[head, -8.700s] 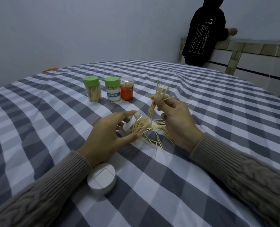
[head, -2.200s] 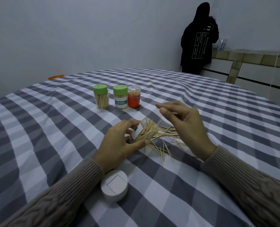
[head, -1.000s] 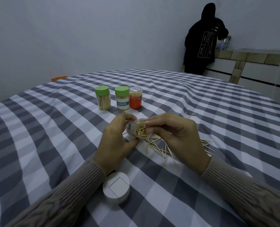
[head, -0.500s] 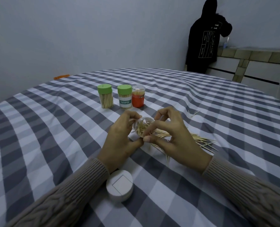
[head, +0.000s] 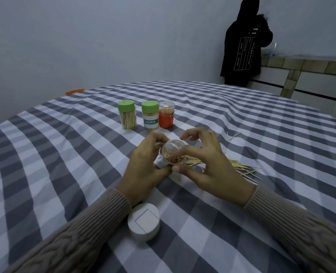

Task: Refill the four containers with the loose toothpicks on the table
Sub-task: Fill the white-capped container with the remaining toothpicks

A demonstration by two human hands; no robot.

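Clear jar (head: 172, 152) tilted, mouth toward camera, partly filled with toothpicks. Held above bench (head: 64, 154) in left hand (head: 145, 168), fingers curled round its body. Jar base hidden behind that grip. Right hand (head: 206, 164) at jar mouth, forefinger and thumb on the rim; pinch unclear. Loose toothpicks (head: 240, 168) scattered just right. White lid (head: 144, 221) near left wrist.

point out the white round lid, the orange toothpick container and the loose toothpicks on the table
white round lid (head: 144, 221), head view, flat top face
orange toothpick container (head: 166, 120), head view, orange lower body
loose wooden toothpicks (head: 240, 167), head view, middle of pile
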